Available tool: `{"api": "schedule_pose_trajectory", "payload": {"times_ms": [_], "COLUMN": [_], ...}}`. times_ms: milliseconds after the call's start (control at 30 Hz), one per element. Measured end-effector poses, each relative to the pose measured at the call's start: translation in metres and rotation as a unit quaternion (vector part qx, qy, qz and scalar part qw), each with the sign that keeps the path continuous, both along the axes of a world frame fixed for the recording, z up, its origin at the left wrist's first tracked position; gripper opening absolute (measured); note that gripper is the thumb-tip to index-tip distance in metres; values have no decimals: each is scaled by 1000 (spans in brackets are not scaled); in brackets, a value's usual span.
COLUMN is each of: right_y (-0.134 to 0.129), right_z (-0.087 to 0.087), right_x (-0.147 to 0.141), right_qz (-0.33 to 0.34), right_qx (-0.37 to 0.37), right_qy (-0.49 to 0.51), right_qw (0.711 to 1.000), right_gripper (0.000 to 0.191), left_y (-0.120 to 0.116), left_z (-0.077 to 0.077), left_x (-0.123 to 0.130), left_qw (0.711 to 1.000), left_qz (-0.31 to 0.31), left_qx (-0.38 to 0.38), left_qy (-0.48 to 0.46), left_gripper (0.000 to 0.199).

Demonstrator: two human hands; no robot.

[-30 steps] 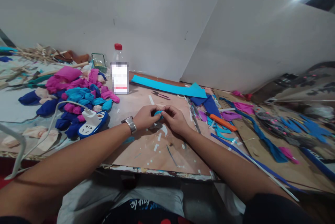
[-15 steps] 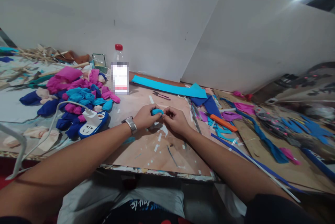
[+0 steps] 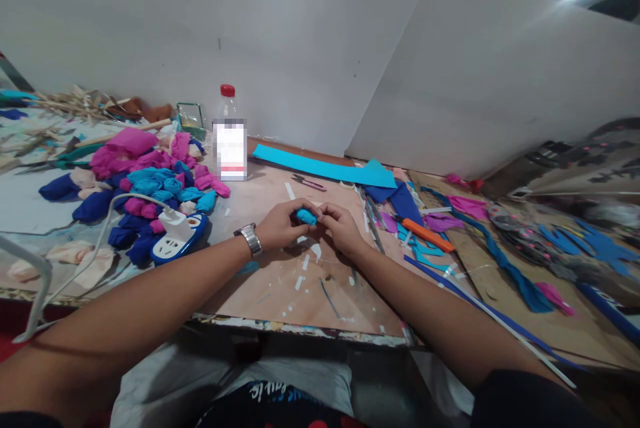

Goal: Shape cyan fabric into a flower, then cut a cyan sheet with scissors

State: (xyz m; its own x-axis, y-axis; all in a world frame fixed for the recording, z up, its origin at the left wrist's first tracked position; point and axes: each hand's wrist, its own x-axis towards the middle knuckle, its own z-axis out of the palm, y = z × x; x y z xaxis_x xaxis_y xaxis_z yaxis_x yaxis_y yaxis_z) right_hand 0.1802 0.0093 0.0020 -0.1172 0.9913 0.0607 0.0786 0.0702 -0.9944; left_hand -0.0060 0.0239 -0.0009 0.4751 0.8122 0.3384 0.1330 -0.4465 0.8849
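Over the middle of the board, my left hand (image 3: 281, 225) is closed around a small light-blue crepe paper flower (image 3: 306, 217), a rolled and bunched piece. The fingertips of my right hand (image 3: 342, 228) pinch the flower's right end. Part of the flower is covered by my fingers. Just behind my hands lie small thread snips (image 3: 309, 184) and a long strip of light-blue crepe paper (image 3: 320, 167). To the left is a pile of similar paper flowers (image 3: 150, 181) in pink, dark blue, light blue and cream.
A red-capped bottle (image 3: 230, 148) stands by the wall. A blue-and-white power strip (image 3: 175, 245), with a charger and white cable, lies left of my forearm. An orange utility knife (image 3: 427, 235) and paper scraps are at the right, beside a brown cardboard sheet (image 3: 480, 268).
The blue flower has shifted slightly right and turned, and more of it shows between my hands. My left fingers now arch over it; my right hand still pinches its end.
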Motion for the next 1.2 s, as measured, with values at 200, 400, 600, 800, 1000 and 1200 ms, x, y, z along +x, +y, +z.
{"api": "schedule_pose_trajectory", "payload": {"times_ms": [200,400,600,800,1000,1200], "right_y": [0,0,1,4,3,2], "right_z": [-3,-6,-7,-4,1,2], "right_x": [0,-1,4,8,7,7], "right_qz": [2,-11,-8,-5,-3,-4], "right_qx": [34,76,141,237,271,264], "right_qy": [-3,8,-33,-121,-158,-173], "right_qw": [999,997,989,964,950,949], "right_gripper": [18,26,25,16,6,8], "left_y": [-2,0,-1,-3,0,-1], "left_z": [3,1,5,7,6,5], "left_x": [0,0,1,0,-2,-1], "left_qw": [999,998,990,984,988,990], "left_qz": [27,48,63,58,44,40], "left_qx": [-14,-43,-115,-151,-131,-123], "left_qy": [15,-23,-61,-75,-62,-54], "left_gripper": [28,31,39,46,44,43]}}
